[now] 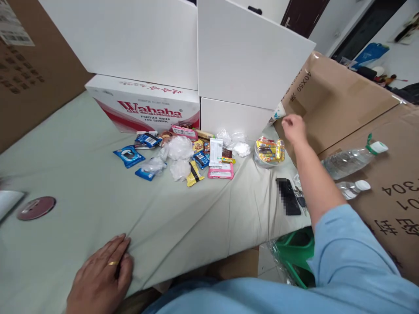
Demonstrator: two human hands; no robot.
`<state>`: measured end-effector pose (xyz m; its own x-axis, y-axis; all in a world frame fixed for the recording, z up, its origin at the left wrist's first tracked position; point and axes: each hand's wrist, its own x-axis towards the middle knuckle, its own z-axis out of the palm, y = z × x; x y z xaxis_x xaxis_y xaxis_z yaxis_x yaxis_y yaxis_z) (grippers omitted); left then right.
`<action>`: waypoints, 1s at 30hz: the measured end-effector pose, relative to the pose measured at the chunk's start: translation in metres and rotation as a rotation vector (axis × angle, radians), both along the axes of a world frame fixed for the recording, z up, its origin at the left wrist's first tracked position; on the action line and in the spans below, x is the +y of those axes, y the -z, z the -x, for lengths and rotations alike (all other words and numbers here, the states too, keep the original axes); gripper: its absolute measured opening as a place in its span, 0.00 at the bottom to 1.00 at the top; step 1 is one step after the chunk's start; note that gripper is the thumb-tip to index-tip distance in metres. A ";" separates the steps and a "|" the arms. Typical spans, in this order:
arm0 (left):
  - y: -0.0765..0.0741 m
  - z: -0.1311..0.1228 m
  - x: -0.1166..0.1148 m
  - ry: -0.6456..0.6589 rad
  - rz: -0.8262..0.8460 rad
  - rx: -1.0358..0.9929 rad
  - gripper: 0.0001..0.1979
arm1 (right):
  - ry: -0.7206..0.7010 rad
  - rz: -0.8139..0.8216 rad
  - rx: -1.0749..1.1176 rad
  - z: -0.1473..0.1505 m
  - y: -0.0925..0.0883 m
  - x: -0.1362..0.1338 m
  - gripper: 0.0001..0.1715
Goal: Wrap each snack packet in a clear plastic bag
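Observation:
My left hand (102, 274), with a gold ring on one finger, lies flat on the cloth-covered table (170, 226) near its front edge and holds nothing. Reaching out to the far right, my right hand (295, 127) has its fingers curled closed, just beyond a clear bowl (260, 163). What the fingers hold, if anything, is hidden. A white item with blue marks (279, 112) shows right beside the fingertips; I cannot tell whether they touch it. Inside the bowl are several small yellow and red wrapped snacks (270, 150).
Wrapped snacks (221, 171) and crumpled clear plastic (179, 148) lie before a Wahaba-style white carton (147, 109) and white panels (248, 52). A phone (290, 198), keys (301, 201) and two bottles (350, 161) are at right. A reddish disc (36, 208) lies left.

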<state>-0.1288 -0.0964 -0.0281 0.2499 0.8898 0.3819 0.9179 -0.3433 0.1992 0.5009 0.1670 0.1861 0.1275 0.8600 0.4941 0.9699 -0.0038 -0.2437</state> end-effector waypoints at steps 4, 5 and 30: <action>0.000 -0.001 0.000 0.000 -0.021 -0.032 0.24 | 0.101 -0.015 0.017 0.021 0.060 -0.072 0.17; -0.001 -0.002 0.000 0.003 -0.022 -0.032 0.24 | 0.115 -0.015 0.017 0.027 0.071 -0.089 0.16; -0.003 -0.011 -0.007 -0.034 -0.101 -0.083 0.18 | 0.149 0.403 -0.236 0.045 0.109 -0.124 0.14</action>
